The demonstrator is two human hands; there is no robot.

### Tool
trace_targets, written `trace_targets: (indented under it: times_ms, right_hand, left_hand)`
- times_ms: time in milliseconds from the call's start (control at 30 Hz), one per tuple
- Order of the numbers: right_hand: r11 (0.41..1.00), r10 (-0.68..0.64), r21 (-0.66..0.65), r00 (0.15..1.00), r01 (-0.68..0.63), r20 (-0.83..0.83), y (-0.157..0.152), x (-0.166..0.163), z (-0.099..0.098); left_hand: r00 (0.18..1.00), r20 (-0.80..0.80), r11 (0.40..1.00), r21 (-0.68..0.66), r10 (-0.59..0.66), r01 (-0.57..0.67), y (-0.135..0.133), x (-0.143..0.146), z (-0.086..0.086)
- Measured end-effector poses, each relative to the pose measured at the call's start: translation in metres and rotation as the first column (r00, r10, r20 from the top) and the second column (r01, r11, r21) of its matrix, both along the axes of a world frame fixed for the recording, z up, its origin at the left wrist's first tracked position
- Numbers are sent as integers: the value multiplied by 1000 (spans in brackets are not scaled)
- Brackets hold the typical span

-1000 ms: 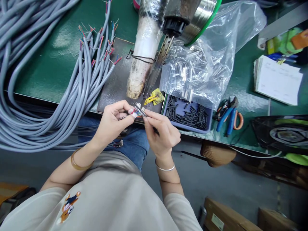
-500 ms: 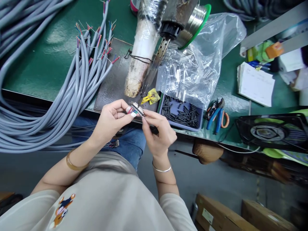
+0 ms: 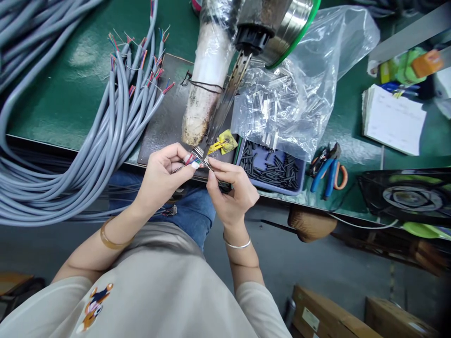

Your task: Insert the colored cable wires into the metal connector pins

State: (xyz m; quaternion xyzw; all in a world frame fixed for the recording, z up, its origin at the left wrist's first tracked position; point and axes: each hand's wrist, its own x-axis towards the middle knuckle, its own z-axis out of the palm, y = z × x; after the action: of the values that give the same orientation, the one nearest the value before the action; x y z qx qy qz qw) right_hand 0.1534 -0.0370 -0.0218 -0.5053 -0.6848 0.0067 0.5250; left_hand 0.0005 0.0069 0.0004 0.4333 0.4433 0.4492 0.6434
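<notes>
My left hand [image 3: 167, 169] is closed in a pinch on a small metal multi-pin connector [image 3: 199, 153] with coloured wires [image 3: 193, 160] at its pins. My right hand [image 3: 232, 188] is closed too, thumb and forefinger pinching a thin wire [image 3: 208, 164] at the connector's right end. Just above the connector comes down the metal shaft of a soldering iron [image 3: 229, 94]; I cannot tell whether its tip touches the pins. Beside it lies a yellow piece [image 3: 225, 142] on a dark plate [image 3: 160, 126]. A wrapped white rod [image 3: 207, 75] stands left of the iron.
Grey cables [image 3: 105, 141] with stripped ends cover the left side. To the right are a tray [image 3: 296, 188] of short black tubes, a plastic bag [image 3: 282, 103] of metal parts, a solder spool [image 3: 292, 33], pliers [image 3: 327, 173], a notepad [image 3: 394, 119] and a black fan [image 3: 405, 197].
The connector has tilted slightly between my hands, and the right fingertips have shifted a little along its end. The view has moved, so the things on the right appear further right.
</notes>
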Motion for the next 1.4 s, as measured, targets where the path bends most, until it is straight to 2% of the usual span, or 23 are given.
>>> trace_targets:
  times_ms: [300,533,600,800,1100,1400]
  right_hand:
    - [999,-23,28,998,21,58,-1,-1,7]
    - [996,-29,87,977,11,210,-5,-1,7]
    - [997,-29,82,982,14,187,-6,-1,5]
    - [1000,-8,-18,1000,7,-21,-5,-2,2]
    - [1000,-5,29,993,2,116,-4,-4,4]
    - [1000,-5,30,990,1,144,0,-1,4]
  left_hand:
    - [1000,-21,999,35,8,-7,0,0,7]
    - [999,46,1000,-23,-9,10,3,1,11]
    - [999,42,999,-43,-18,20,2,0,11]
    - [998,17,995,-75,-57,58,-1,-2,7]
    - [1000,-1,1000,12,-4,4,0,2,8]
    - [999,-42,999,33,15,-13,4,3,7]
